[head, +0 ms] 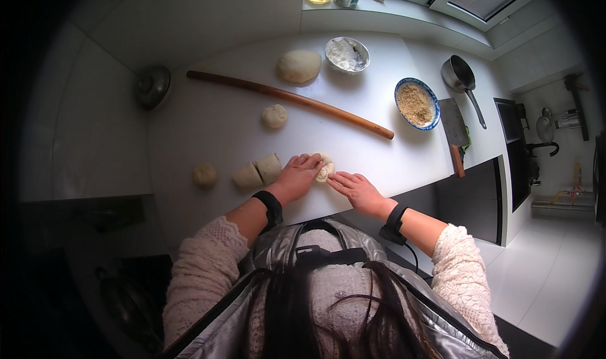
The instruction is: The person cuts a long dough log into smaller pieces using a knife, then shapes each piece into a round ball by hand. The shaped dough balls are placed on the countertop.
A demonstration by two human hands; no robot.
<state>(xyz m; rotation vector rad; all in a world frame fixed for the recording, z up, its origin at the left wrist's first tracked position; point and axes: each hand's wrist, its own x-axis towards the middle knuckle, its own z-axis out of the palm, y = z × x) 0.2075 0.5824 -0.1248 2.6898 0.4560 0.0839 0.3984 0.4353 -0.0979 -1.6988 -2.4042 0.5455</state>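
A small piece of dough (pixel 325 170) with folded, uneven layers lies on the white countertop near its front edge. My left hand (pixel 297 175) covers its left side, fingers resting over it. From the right, the fingertips of my right hand (pixel 356 189) touch or nearly touch its lower edge, the fingers straight and close together. Left of my left hand are two cut dough pieces (pixel 247 175) side by side, with a round dough ball (pixel 205 175) farther left. Another gathered dough ball (pixel 274 116) sits beyond them. The underside of the dough between my hands is hidden.
A long wooden rolling pin (pixel 293 98) lies diagonally across the counter. Behind it are a large dough lump (pixel 298 66) and a bowl of flour (pixel 347 54). At right stand a bowl of crumbly filling (pixel 415 104), a cleaver (pixel 453 127) and a saucepan (pixel 458 73). A metal lid (pixel 153 88) leans left.
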